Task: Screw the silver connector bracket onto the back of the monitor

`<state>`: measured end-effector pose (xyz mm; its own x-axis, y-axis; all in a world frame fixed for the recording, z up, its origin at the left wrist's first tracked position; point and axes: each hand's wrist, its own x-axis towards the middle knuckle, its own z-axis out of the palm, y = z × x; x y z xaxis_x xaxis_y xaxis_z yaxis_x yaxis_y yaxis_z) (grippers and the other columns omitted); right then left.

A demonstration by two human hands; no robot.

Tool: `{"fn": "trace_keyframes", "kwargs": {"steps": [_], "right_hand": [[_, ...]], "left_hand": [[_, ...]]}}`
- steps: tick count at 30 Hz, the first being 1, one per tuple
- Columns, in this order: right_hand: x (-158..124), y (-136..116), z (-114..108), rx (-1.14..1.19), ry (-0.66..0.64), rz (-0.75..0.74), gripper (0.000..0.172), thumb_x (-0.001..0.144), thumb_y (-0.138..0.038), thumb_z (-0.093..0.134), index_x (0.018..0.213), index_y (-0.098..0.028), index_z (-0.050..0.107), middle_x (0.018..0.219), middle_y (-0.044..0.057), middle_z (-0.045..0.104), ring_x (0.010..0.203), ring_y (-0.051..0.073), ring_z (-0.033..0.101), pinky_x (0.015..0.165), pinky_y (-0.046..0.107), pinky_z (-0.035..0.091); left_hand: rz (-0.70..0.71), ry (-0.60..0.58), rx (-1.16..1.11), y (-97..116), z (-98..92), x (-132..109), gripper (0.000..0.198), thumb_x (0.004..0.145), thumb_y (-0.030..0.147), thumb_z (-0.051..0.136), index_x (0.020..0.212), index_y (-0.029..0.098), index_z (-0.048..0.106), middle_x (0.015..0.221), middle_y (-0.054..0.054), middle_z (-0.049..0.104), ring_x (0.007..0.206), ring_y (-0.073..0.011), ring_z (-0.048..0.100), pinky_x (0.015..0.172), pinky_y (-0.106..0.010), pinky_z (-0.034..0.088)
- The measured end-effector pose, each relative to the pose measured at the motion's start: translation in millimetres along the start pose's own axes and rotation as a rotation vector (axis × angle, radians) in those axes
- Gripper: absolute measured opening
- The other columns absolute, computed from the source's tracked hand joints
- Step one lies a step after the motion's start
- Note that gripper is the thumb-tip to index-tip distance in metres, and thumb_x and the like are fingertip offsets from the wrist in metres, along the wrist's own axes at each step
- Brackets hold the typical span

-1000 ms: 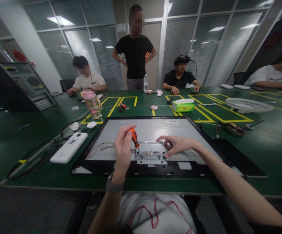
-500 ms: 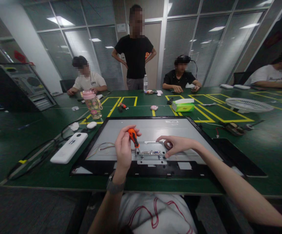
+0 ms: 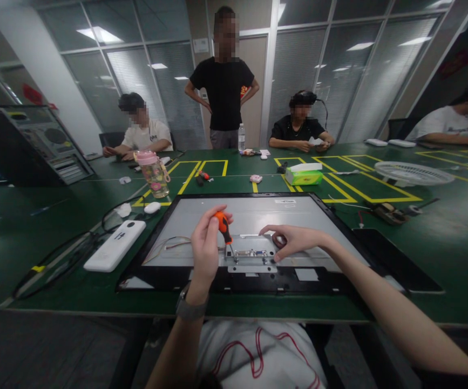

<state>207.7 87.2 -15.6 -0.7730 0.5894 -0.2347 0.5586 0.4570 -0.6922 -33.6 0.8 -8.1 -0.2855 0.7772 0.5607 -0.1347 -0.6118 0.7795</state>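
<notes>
Screwdriver (image 3: 224, 227) in at the port bracket (image 3: 250, 269), left hand (image 3: 205, 246) on the handle!
Left fingers curl around that orange-and-black grip, shaft slanting to the bracket's left end; over at the right end, the right hand (image 3: 298, 239) spreads thumb and fingers apart, firm contact hard to tell, and the bracket sits on a black-framed display panel (image 3: 253, 210) flat across the green table (image 3: 96, 292).

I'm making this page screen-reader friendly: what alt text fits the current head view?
A person's left hand holds an orange-and-black screwdriver to a metal bracket on a flat, black-framed panel, the right hand spread at the bracket's right end. The panel lies on a green table; four other people are beyond.
</notes>
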Motion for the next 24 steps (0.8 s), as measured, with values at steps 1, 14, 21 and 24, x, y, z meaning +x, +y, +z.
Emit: {"fn": "trace_keyframes", "kwargs": {"steps": [1, 14, 21, 24], "right_hand": [[-0.1, -0.4, 0.0, -0.001, 0.000, 0.000, 0.082, 0.067, -0.050, 0.079, 0.134, -0.016, 0.044, 0.073, -0.006, 0.046, 0.065, 0.013, 0.047, 0.060, 0.024, 0.036], [0.4, -0.6, -0.6, -0.014, -0.007, 0.005, 0.083, 0.068, -0.049, 0.079, 0.136, -0.016, 0.044, 0.073, -0.006, 0.047, 0.065, 0.012, 0.047, 0.060, 0.024, 0.036], [0.7, 2.5, 0.2, -0.008, 0.001, 0.001, 0.083, 0.068, -0.049, 0.079, 0.136, -0.016, 0.044, 0.070, -0.007, 0.044, 0.062, 0.011, 0.045, 0.057, 0.023, 0.034], [0.9, 3.1, -0.1, -0.008, -0.002, 0.000, 0.084, 0.068, -0.051, 0.079, 0.136, -0.017, 0.044, 0.070, -0.008, 0.044, 0.061, 0.011, 0.044, 0.055, 0.023, 0.032]], "left_hand": [[0.029, 0.004, 0.049, 0.0, 0.1, 0.2, 0.024, 0.089, 0.036, 0.061, 0.104, 0.018, 0.070, 0.089, -0.005, 0.065, 0.078, -0.0133, 0.063, 0.075, -0.024, 0.052], [0.062, 0.015, 0.051, -3.7, -1.0, 1.8, 0.020, 0.087, 0.034, 0.064, 0.097, 0.018, 0.070, 0.085, -0.003, 0.063, 0.073, -0.0116, 0.061, 0.070, -0.022, 0.051], [0.054, 0.025, 0.012, 0.8, 1.0, 0.4, 0.024, 0.092, 0.036, 0.056, 0.096, 0.018, 0.071, 0.089, -0.005, 0.065, 0.079, -0.0133, 0.063, 0.075, -0.024, 0.051], [0.124, 0.056, 0.100, 1.0, 1.1, 0.9, 0.016, 0.086, 0.033, 0.066, 0.090, 0.018, 0.072, 0.089, -0.003, 0.061, 0.072, -0.0104, 0.060, 0.067, -0.020, 0.048]]}}
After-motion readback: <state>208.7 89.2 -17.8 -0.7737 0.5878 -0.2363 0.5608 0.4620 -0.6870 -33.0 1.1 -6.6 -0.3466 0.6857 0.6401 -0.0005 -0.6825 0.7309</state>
